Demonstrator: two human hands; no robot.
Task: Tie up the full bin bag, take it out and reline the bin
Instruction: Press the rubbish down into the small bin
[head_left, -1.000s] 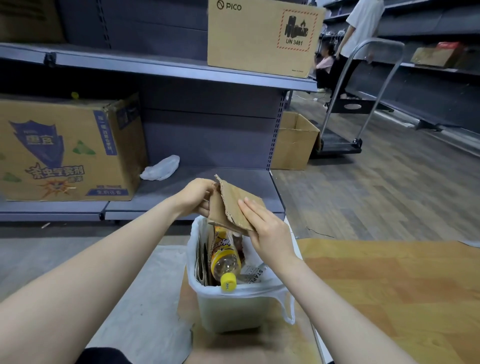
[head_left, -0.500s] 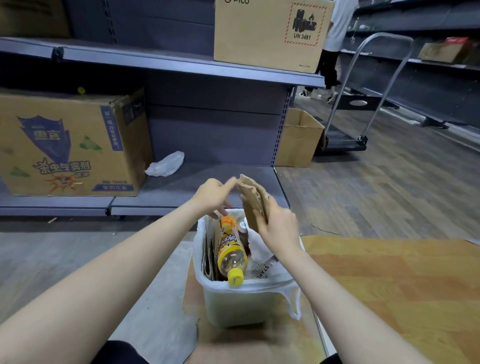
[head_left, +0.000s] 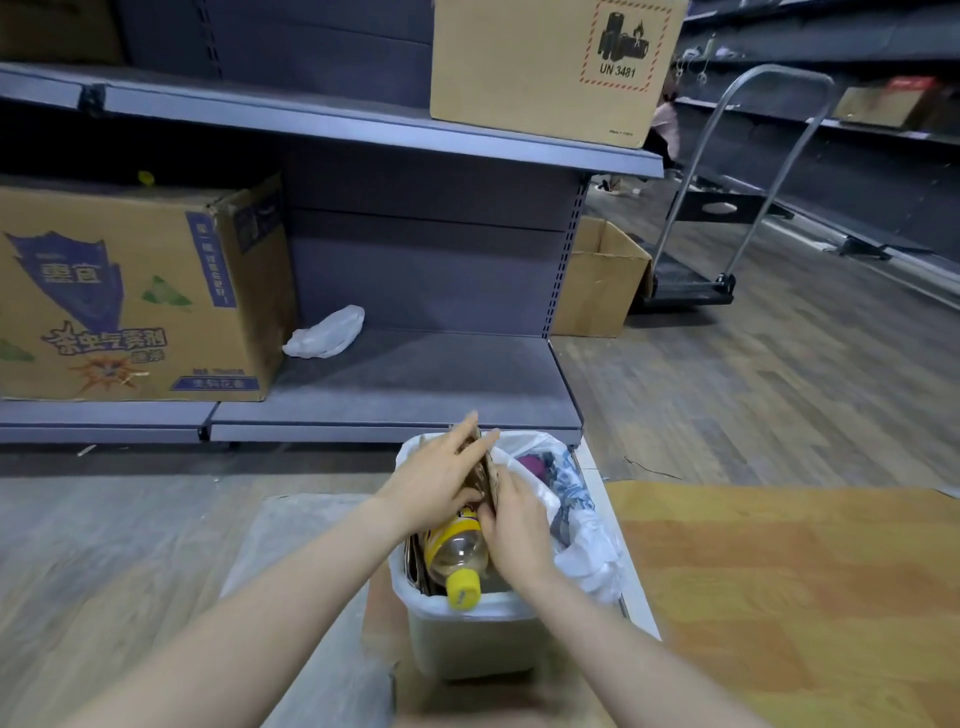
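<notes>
A small white bin (head_left: 467, 642) stands on the floor, lined with a white bin bag (head_left: 584, 553) whose rim folds over the edge. Inside lies a bottle (head_left: 457, 551) with a yellow cap, beside flat cardboard scraps and crumpled wrappers. A folded piece of cardboard (head_left: 485, 467) stands upright in the bin's middle, partly sunk among the rubbish. My left hand (head_left: 436, 483) presses its straight fingers against the cardboard's left face. My right hand (head_left: 514, 527) grips the cardboard from the right, fingers curled over its near edge.
A crumpled white plastic bag (head_left: 324, 332) lies on the low grey shelf (head_left: 415, 395) behind the bin. A large printed carton (head_left: 135, 291) sits at left, a brown box (head_left: 545, 67) above. An open box (head_left: 597, 280) and a trolley (head_left: 691, 280) stand at right. Flat cardboard (head_left: 779, 571) covers the floor.
Both hands have come down from above the bin, folding the cardboard piece upright and pushing it into the bin. The view has moved closer to the bin.
</notes>
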